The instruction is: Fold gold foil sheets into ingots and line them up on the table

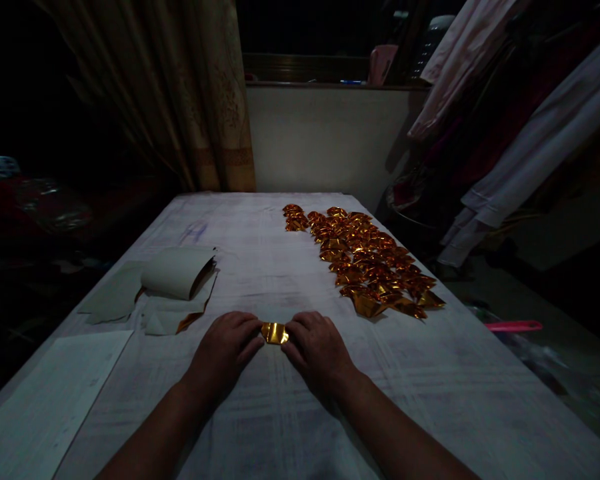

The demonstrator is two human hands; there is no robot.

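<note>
Between my two hands, low over the near part of the table, is a small piece of folded gold foil paper point(275, 333). My left hand point(229, 341) pinches its left end with thumb and fingers. The right end is held in the same way by my right hand point(316, 345). Shiny gold creases show in the gap between the fingertips; both ends are covered by fingers. Farther back on the right lies a spread of many folded gold foil pieces point(367, 257). To the left rest sheets of foil paper point(177, 272), pale backs up, one curled over.
A pale checked cloth covers the table point(260, 267). A white paper sheet point(55, 400) lies at the near left. Beyond stand a curtain point(215, 100) and a sill with a pink cup point(381, 65). Clothes point(525, 133) hang at the right; a pink handle point(514, 326) shows below.
</note>
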